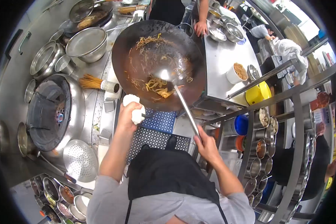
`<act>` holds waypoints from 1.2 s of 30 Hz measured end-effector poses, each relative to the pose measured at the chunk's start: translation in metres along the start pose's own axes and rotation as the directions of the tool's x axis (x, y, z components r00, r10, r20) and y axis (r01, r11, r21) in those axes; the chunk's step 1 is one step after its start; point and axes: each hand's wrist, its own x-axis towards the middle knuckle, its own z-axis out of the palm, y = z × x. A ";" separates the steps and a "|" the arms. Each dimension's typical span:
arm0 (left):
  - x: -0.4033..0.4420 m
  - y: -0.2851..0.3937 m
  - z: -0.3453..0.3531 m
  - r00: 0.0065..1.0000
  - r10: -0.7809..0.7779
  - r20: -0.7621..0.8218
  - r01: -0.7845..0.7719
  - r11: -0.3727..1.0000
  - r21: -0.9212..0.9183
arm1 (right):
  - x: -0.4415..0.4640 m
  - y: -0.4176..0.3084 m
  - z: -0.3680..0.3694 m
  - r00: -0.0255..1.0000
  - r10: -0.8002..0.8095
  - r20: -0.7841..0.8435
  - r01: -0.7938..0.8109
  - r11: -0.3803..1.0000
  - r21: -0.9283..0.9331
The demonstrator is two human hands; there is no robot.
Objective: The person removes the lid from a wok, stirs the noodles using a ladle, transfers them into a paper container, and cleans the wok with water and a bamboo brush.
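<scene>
A large dark wok (123, 56) hangs tilted in front of me, with noodle strands (158, 86) and bits of food stuck about its inside. My left hand (130, 114) is wrapped round a folded white cloth (131, 100) at the wok's near left edge, where the wok's handle seems to be hidden. In my right hand (206, 143) is the long shaft of a metal ladle (186, 106), and the ladle's bowl lies inside the wok among the noodles.
To the left are a burner (59, 115) with a blue flame, bamboo sticks (89, 81), strainers and a perforated skimmer (80, 160). A steel counter (222, 74) and a rack of metal containers stand right. Another person's hand (201, 28) rests on the counter; other people are farther off.
</scene>
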 end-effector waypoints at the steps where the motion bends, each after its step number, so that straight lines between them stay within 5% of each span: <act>1: -0.002 0.008 0.004 1.000 0.010 0.001 -0.010 0.999 0.041 | -0.008 -0.013 -0.010 1.000 -0.009 0.025 0.009 1.000 0.001; 5: -0.005 0.011 0.013 0.997 0.083 0.003 -0.083 0.991 0.104 | 0.023 -0.026 -0.003 0.989 -0.110 -0.101 0.108 0.994 -0.019; 8: -0.008 0.016 0.016 0.998 0.060 0.010 -0.060 0.996 0.061 | 0.046 -0.035 -0.007 0.998 0.015 -0.060 -0.008 0.994 0.110; 9: -0.009 0.019 0.016 0.999 0.038 0.013 -0.038 0.998 0.051 | 0.043 -0.029 0.003 0.971 -0.130 -0.202 0.164 0.973 0.161; 12: -0.010 0.012 0.014 1.000 0.016 0.026 -0.017 0.999 0.037 | 0.043 -0.023 -0.005 0.977 -0.165 -0.138 0.176 0.982 0.074; 13: -0.009 0.012 0.012 0.999 0.023 0.033 -0.025 0.999 0.039 | 0.039 -0.035 -0.016 0.999 0.017 -0.045 -0.015 0.999 0.044; 17: -0.007 0.015 0.014 0.997 0.073 0.038 -0.076 0.995 0.068 | 0.059 -0.041 -0.025 0.967 -0.203 -0.151 0.206 0.978 0.009; 24: -0.004 0.031 0.009 0.995 0.019 0.094 -0.021 1.000 0.018 | -0.009 0.012 -0.031 0.968 -0.245 -0.056 0.214 0.921 -0.324; 27: -0.005 0.031 0.007 0.993 0.000 0.117 -0.002 1.000 0.022 | -0.029 0.010 -0.051 0.963 -0.261 -0.068 0.238 0.940 -0.245; 28: -0.005 0.029 0.009 0.995 -0.008 0.101 0.004 0.999 0.048 | -0.010 0.003 -0.052 0.982 -0.156 -0.106 0.136 0.975 -0.178; 31: 0.000 0.018 0.014 0.996 0.006 0.087 -0.011 0.998 0.056 | 0.030 -0.005 -0.052 0.986 -0.121 -0.118 0.088 0.963 -0.254; 36: 0.001 0.016 0.017 0.998 0.004 0.057 -0.007 0.998 0.055 | -0.015 0.006 -0.054 0.957 -0.288 -0.015 0.275 0.927 -0.254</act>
